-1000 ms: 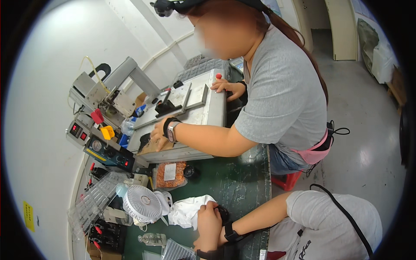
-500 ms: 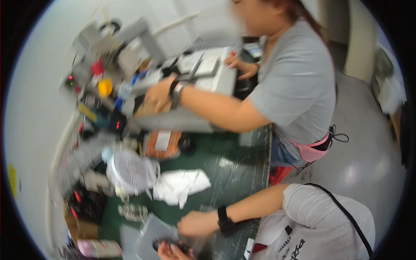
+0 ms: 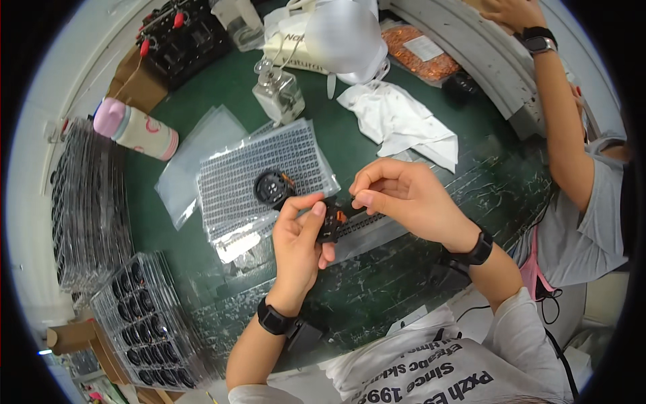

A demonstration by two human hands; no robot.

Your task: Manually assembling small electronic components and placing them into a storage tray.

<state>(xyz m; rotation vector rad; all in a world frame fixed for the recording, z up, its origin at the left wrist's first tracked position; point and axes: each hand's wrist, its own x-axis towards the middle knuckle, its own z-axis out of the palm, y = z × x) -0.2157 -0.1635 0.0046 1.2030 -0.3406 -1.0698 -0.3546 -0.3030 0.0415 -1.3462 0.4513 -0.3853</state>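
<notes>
My left hand (image 3: 299, 232) is closed on a small black plastic part (image 3: 330, 227) with an orange piece on it. A round black part (image 3: 274, 188) with small holes, like an earphone housing, shows just beyond my left fingertips; whether it is joined to the held part I cannot tell. Thumb and forefinger of my right hand (image 3: 410, 198) are pinched together beside the black part. Something small and dark shows at their tips, too small to name. Below both hands lies a sheet of tiny black stickers (image 3: 229, 195) in clear plastic.
Clear trays of round black parts (image 3: 141, 323) and a tall tray stack (image 3: 87, 202) stand left. Beyond are a pink-lidded bottle (image 3: 145, 131), a glass pump bottle (image 3: 277, 94), white cloth (image 3: 404, 121) and a bag of orange parts (image 3: 420, 50). A co-worker's arm (image 3: 558, 114) is at right.
The view has swung down and left, bringing both hands to the middle and the trays into sight. My right hand has come up to the black part, its fingers now pinched.
</notes>
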